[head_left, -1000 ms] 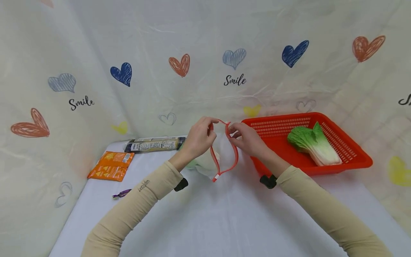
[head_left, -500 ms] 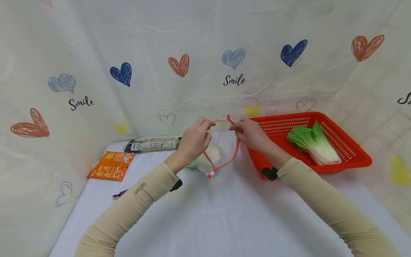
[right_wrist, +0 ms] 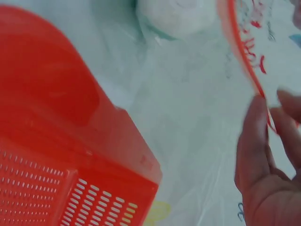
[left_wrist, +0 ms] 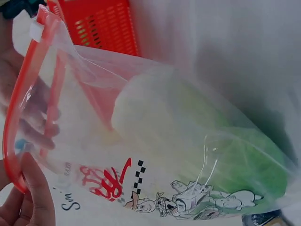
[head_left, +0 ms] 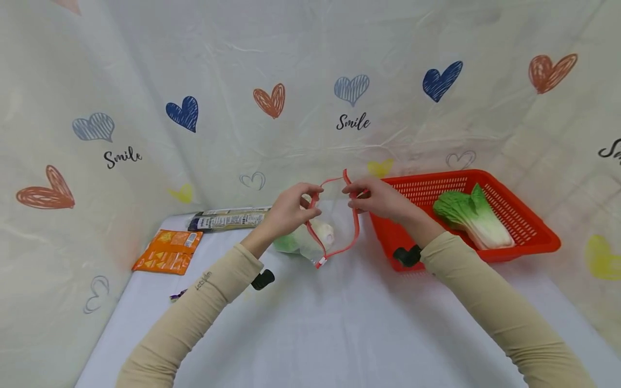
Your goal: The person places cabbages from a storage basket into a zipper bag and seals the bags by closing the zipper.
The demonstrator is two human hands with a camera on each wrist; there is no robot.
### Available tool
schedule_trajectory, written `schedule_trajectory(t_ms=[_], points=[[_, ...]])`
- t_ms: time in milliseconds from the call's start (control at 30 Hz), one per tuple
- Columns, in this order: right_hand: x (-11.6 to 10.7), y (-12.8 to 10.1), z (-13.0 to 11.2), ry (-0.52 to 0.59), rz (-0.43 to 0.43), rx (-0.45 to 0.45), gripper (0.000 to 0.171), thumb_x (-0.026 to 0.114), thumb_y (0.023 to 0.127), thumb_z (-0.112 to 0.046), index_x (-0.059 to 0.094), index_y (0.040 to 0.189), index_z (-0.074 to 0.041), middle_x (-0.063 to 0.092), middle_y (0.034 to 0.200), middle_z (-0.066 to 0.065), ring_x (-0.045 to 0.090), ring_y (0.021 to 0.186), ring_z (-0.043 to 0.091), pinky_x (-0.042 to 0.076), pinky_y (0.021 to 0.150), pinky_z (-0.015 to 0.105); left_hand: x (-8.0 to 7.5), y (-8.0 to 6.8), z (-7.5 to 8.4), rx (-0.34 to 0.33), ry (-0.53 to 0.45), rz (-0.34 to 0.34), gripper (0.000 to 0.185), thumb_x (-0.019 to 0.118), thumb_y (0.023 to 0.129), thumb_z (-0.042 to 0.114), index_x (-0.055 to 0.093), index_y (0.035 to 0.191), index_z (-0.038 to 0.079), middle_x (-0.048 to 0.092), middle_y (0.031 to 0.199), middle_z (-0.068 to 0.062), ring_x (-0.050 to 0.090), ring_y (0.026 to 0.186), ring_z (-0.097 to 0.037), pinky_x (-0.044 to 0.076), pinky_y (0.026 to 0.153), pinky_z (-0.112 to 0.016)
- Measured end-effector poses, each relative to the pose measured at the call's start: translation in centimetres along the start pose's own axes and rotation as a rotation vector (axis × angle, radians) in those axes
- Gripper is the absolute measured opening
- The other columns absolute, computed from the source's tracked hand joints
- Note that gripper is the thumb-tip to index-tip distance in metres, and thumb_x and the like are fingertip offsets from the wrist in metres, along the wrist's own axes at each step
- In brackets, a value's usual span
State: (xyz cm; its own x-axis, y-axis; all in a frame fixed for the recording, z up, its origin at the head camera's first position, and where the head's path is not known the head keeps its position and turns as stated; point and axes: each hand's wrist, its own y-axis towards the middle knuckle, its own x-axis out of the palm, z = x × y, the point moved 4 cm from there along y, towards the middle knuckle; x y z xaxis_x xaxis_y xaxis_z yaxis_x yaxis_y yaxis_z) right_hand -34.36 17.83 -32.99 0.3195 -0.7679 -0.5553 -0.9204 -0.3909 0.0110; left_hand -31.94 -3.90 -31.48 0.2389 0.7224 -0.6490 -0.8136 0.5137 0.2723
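In the head view, a clear zip bag point(head_left: 325, 231) with a red zipper rim is held up off the table point(head_left: 339, 334) between the two hands. The left hand point(head_left: 291, 211) pinches the rim on its side with curled fingers, and the right hand point(head_left: 377, 198) pinches the opposite part of the rim, so that the mouth is kept spread as a loop between them. A cabbage point(head_left: 303, 240) is seen inside, hanging low in the bag below and between the hands, its weight drawing the plastic down. Just beside the right hand an orange basket point(head_left: 529, 226) is set, with a second cabbage point(head_left: 473, 216) lying in it. Beyond the left hand a long dark packet point(head_left: 230, 218) and an orange snack packet point(head_left: 170, 250) are laid flat.

In the left wrist view, the bag is seen from below: the cabbage fills its lower part, a cartoon print is carried on the plastic, and the red rim is gripped at the left edge by fingertips point(left_wrist: 35, 188).

In the right wrist view, the red rim is nipped between thumb and fingers point(right_wrist: 256, 141); the basket wall lies close beneath the hand.
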Motion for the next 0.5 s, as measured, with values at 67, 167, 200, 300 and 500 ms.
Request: schedule_trajectory(t_ms=[67,167,200,300,500], points=[[-0.8,-0.2,0.1,0.029,-0.037,0.029,0.038,0.066,0.094,-0.021,0.061,0.129,-0.008,0.056,0.125,0.014,0.063,0.103,0.029,0.054,0.090,0.042,0.0,0.0,-0.4,-0.034,-0.065,0.006,0.045,0.071,0.089,0.006,0.057,0.131,0.006,0.059,0.117,-0.008,0.063,0.085,-0.018,0.057,0.066,-0.028],[-2.8,-0.8,0.3,0.047,-0.023,0.110,0.044,0.067,0.093,-0.032,0.059,0.133,-0.015,0.054,0.133,0.009,0.061,0.109,0.029,0.050,0.096,0.045,0.0,-0.1,-0.9,-0.068,-0.155,0.019,0.046,0.071,0.089,0.008,0.057,0.132,0.010,0.058,0.121,-0.007,0.062,0.086,-0.019,0.058,0.067,-0.031],[-3.7,-1.1,0.4,0.058,-0.002,0.138,0.047,0.066,0.093,-0.035,0.057,0.135,-0.016,0.052,0.136,0.008,0.060,0.112,0.030,0.048,0.099,0.046,0.1,-0.1,-1.1,-0.077,-0.189,0.024,0.046,0.072,0.089,0.008,0.057,0.132,0.011,0.057,0.122,-0.007,0.062,0.086,-0.020,0.058,0.067,-0.033],[-6.7,-1.7,1.7,0.102,0.076,0.201,0.058,0.062,0.094,-0.044,0.048,0.144,-0.018,0.046,0.143,0.010,0.053,0.122,0.031,0.042,0.105,0.048,0.2,-0.2,-1.5,-0.099,-0.272,0.035,0.045,0.071,0.089,0.009,0.057,0.132,0.013,0.056,0.123,-0.003,0.062,0.086,-0.021,0.058,0.069,-0.039],[-12.0,-3.3,6.3,0.360,0.318,0.229,0.077,0.053,0.093,-0.054,0.027,0.156,-0.018,0.027,0.157,0.010,0.035,0.138,0.030,0.037,0.109,0.037,0.6,-0.3,-1.9,-0.077,-0.324,0.040,0.045,0.070,0.090,0.009,0.057,0.132,0.012,0.055,0.125,-0.004,0.062,0.085,-0.023,0.058,0.069,-0.042]])
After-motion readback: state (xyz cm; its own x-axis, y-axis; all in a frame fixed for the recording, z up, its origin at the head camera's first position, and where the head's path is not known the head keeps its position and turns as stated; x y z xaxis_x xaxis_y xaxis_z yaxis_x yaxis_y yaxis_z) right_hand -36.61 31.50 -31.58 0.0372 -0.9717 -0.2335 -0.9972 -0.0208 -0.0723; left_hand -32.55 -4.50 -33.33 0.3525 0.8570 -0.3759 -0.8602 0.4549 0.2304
